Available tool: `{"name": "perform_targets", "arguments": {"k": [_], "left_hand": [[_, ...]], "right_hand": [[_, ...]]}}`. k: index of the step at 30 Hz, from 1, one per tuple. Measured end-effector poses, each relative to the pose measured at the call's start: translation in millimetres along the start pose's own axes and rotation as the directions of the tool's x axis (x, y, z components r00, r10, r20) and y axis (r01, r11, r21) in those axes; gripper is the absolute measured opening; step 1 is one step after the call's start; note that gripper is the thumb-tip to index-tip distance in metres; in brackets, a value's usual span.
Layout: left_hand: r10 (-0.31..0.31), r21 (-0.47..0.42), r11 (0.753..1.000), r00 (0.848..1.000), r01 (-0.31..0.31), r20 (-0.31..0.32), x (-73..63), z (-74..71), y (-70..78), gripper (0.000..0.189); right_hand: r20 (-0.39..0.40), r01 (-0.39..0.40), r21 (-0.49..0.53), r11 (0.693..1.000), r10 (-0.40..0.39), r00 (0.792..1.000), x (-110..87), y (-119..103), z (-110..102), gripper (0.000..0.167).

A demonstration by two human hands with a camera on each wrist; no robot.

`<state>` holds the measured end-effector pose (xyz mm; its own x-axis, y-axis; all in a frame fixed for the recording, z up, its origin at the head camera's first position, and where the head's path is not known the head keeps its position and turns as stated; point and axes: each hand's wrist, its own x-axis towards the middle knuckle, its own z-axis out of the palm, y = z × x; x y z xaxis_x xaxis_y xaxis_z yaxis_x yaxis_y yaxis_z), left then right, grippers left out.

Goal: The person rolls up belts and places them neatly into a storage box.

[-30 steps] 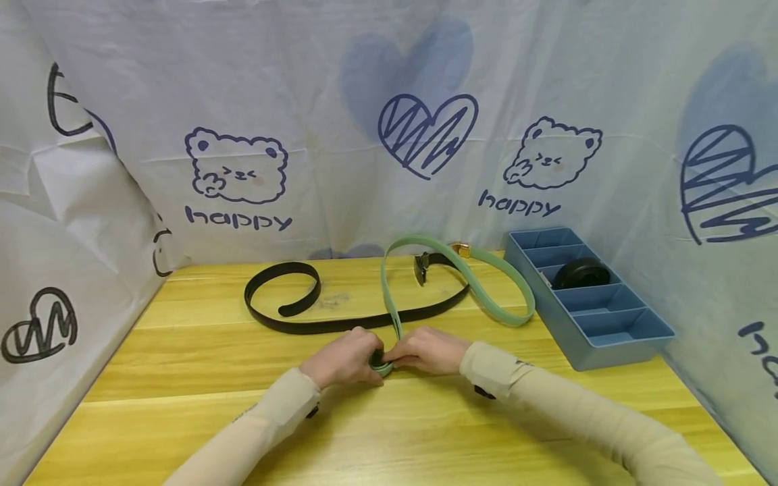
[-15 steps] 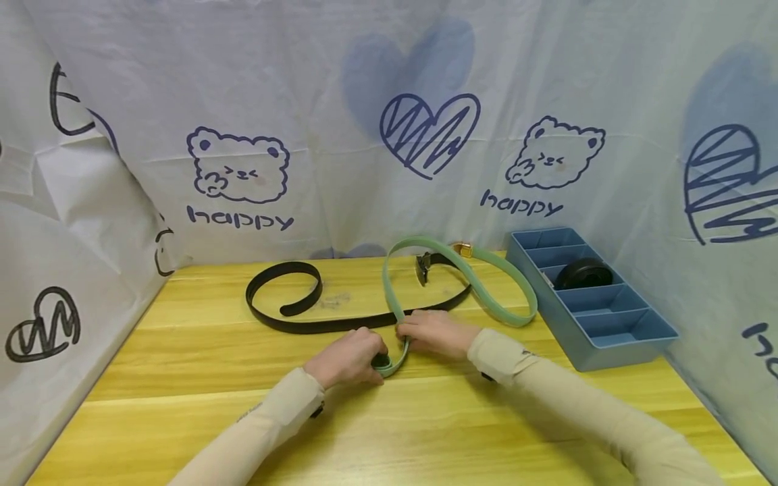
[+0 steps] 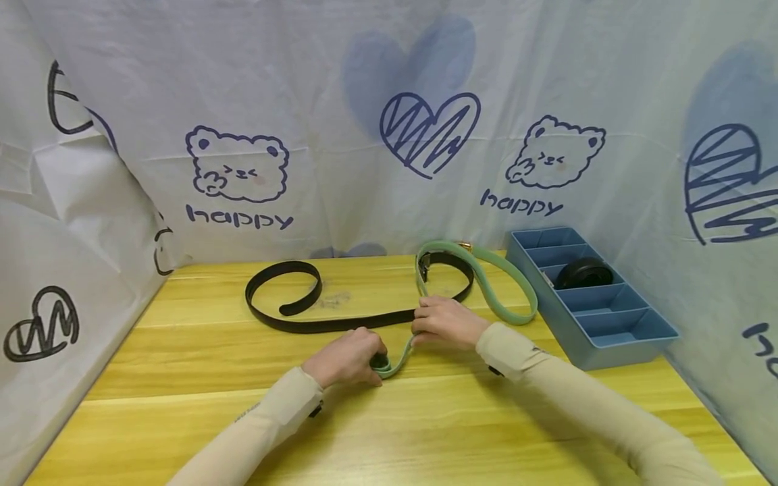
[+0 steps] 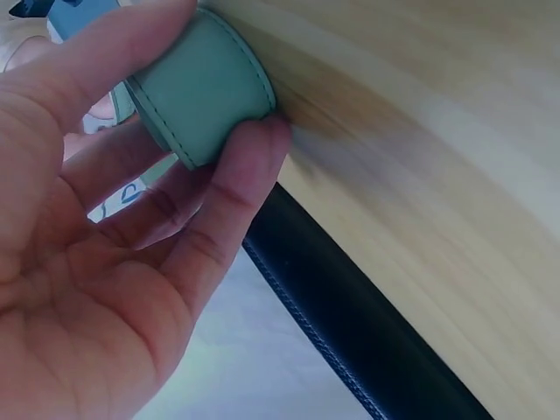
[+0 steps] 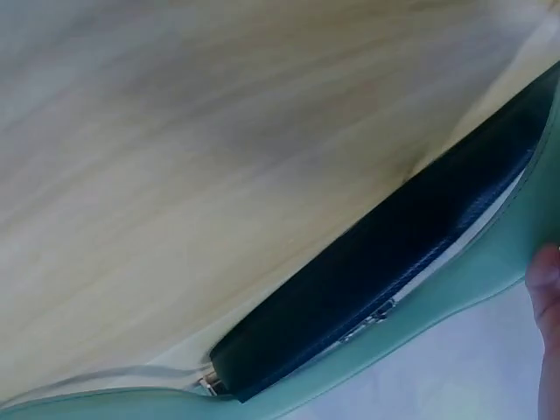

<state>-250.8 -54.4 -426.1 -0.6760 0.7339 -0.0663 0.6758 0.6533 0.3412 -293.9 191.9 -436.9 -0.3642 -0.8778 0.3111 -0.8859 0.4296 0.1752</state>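
Note:
A green belt (image 3: 515, 297) has its rolled-up end in my left hand (image 3: 348, 358), where thumb and fingers hold the small coil (image 4: 206, 92) on edge at the table. From the coil a short slack curve leads to my right hand (image 3: 448, 322), which pinches the strap further along. Beyond that hand the strap loops back toward the wall and ends at a gold buckle (image 3: 464, 246). Behind both hands lies a black belt (image 3: 340, 325), curled at its left end, its metal buckle (image 3: 425, 264) partly behind the green strap. In the right wrist view only a fingertip (image 5: 546, 271) shows at the green strap.
At the right stands a blue divided box (image 3: 626, 356), with a coiled black belt (image 3: 585, 273) in one compartment. A printed white cloth (image 3: 340, 202) hangs behind and beside the wooden table (image 3: 389, 432).
My right hand has slid away from the coil, rightward and toward the back, drawing the green strap's loop to the right. My left hand stays in place holding the coil.

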Motion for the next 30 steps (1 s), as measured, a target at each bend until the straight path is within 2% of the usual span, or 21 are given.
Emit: {"name": "perform_targets", "arguments": {"k": [5,12,15,20,22,25,30], "left_hand": [[-0.011,0.001,1.000,1.000,0.011,0.003,0.1,-0.9,0.7,0.020],[-0.010,0.022,1.000,1.000,0.009,0.017,0.8,-2.0,1.5,0.021],[0.002,0.016,1.000,1.000,-0.002,0.028,0.8,-2.4,1.0,0.021],[0.008,0.000,1.000,0.999,-0.008,0.041,1.7,-3.6,-0.1,0.023],[0.002,-0.006,1.000,0.999,-0.002,0.048,2.2,-3.7,-0.3,0.026],[-0.006,-0.021,1.000,0.998,0.007,0.056,2.0,-3.5,0.0,0.032],[-0.002,-0.016,1.000,0.998,0.003,0.060,1.3,-3.1,-0.5,0.026]], "right_hand": [[0.063,-0.060,0.043,0.997,0.057,0.996,1.0,-8,-7,0.020],[0.158,-0.095,0.138,0.986,0.073,0.985,4.7,-17,-4,0.016],[0.163,-0.065,0.195,0.979,0.033,0.986,3.9,-22,0,0.014],[0.123,0.045,0.229,0.972,-0.074,0.990,6.4,-34,6,0.016],[0.104,0.058,0.217,0.974,-0.082,0.991,7.5,-37,8,0.019],[0.098,0.034,0.213,0.977,-0.056,0.994,8.4,-40,8,0.022],[0.071,0.061,0.179,0.982,-0.075,0.995,11.1,-43,9,0.019]]}}
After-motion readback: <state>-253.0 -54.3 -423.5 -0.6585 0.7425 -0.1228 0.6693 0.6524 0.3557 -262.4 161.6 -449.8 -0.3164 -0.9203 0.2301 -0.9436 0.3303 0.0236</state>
